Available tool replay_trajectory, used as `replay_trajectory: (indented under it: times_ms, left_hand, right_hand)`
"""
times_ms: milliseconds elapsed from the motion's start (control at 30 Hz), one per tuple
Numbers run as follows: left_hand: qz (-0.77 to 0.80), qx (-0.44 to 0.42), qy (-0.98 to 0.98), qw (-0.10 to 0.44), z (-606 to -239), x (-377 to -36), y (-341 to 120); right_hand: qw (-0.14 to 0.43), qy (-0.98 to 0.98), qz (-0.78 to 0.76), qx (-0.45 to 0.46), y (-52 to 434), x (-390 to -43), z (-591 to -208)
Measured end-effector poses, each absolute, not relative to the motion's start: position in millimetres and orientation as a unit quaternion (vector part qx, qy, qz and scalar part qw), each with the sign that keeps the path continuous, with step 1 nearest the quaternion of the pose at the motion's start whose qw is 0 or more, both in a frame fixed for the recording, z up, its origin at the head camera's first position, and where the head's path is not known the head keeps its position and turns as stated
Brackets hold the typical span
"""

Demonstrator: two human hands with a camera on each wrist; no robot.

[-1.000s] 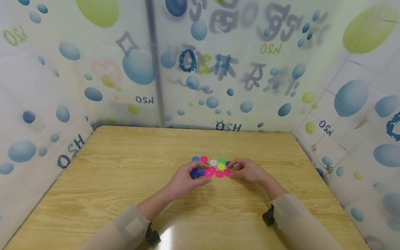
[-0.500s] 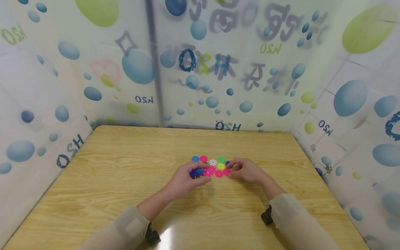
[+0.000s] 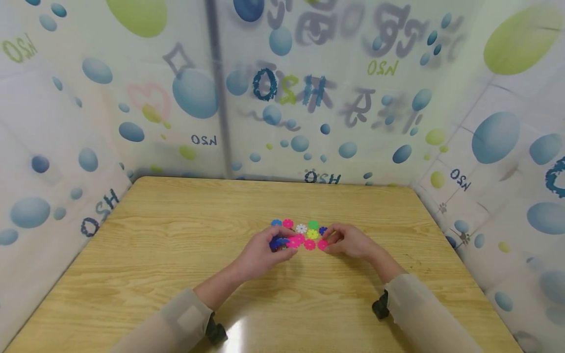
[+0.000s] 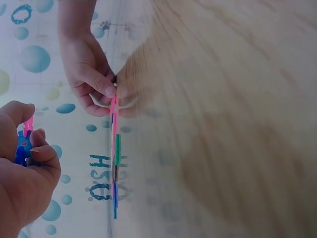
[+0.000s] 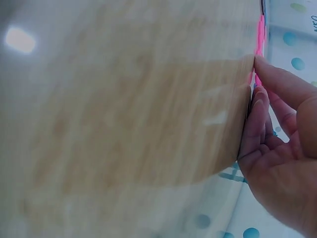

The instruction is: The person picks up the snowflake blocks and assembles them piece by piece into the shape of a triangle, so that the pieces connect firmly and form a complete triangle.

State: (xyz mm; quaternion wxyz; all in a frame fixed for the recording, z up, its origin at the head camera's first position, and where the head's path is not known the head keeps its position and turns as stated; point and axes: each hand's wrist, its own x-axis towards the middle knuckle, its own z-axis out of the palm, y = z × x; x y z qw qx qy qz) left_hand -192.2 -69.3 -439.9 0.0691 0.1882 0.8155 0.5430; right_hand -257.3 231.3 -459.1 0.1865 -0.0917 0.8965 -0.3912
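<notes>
Compared the head view with the two earlier ones: very little has moved. Both hands sit at the same spot, right of the table's (image 3: 176, 255) middle and nearer the far edge than the near one. The one change I can make out: the right hand (image 3: 348, 241) has drawn in slightly, and its fingertips now close on the pink disc (image 3: 322, 243) at the right end of the flat cluster (image 3: 304, 233); left wrist view confirms thumb and forefinger pinching that pink piece edge-on, low against the table

Left hand (image 3: 261, 252): grip unchanged, fingers curled round a blue disc (image 3: 277, 242) with a pink one beside it, at the left end of the cluster. Left wrist view shows the same blue piece in the curled fingers (image 4: 22, 148)

Cluster itself has not shifted; blue, pink, white, green and yellow discs lie flat as before

My reading: fine fitting work at both ends, no piece freed or added within this second
</notes>
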Motion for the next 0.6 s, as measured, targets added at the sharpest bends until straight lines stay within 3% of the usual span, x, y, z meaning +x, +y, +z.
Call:
replay_trajectory:
  times_ms: [600]
  left_hand:
    - [0.552,0.209,0.804,0.076,-441.0,-194.1,-73.0]
  right_hand:
    - [0.18,0.884,-0.423,-0.087,234.5,-245.5,-453.3]
